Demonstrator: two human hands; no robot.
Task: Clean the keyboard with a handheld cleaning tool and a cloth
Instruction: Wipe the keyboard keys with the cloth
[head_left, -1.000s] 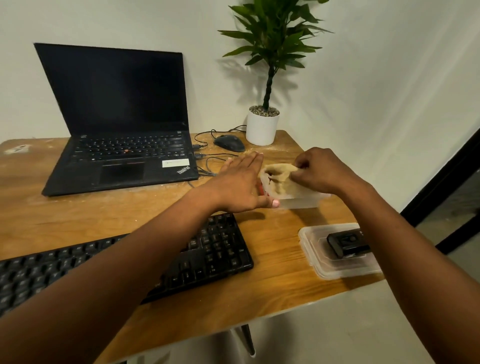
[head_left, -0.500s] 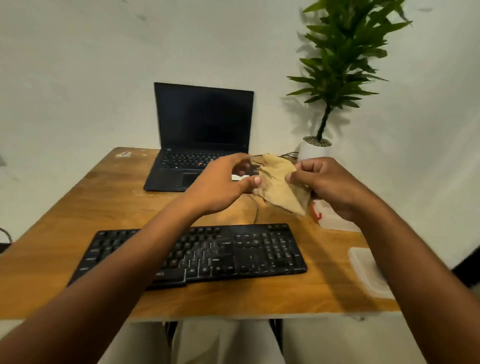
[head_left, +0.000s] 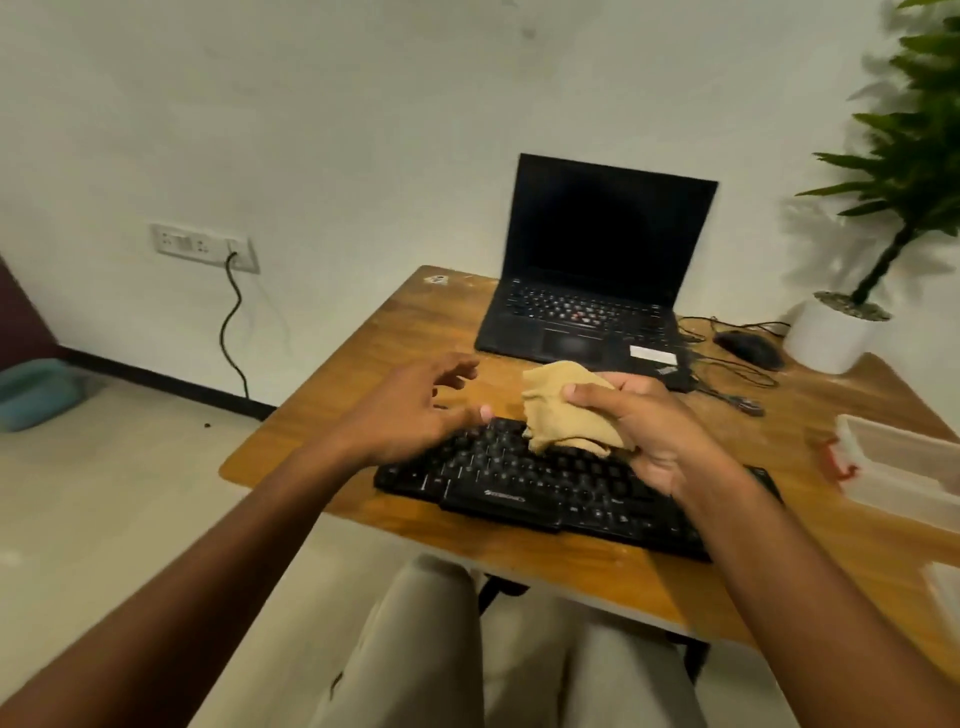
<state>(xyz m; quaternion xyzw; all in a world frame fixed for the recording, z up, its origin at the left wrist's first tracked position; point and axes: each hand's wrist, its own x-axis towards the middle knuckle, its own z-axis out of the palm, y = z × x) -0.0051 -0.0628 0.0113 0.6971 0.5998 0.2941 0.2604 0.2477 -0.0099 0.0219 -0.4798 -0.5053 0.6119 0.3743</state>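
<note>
Over desk (head_left: 363, 332) keyboard (head_left: 519, 483), right hand (head_left: 639, 431) grips cloth (head_left: 561, 410); left hand (head_left: 410, 410) spread loose

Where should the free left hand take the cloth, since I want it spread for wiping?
Probably the loose bunched corner of the cloth sticking out left of the right hand, coming from the left. That part is bare above the keyboard; the rest is balled in the palm. The left hand is open beside it.

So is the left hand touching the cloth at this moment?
Apart. The head view shows the left hand open above the keyboard, with bare table between it and the cloth, which only the right hand grips.
</note>
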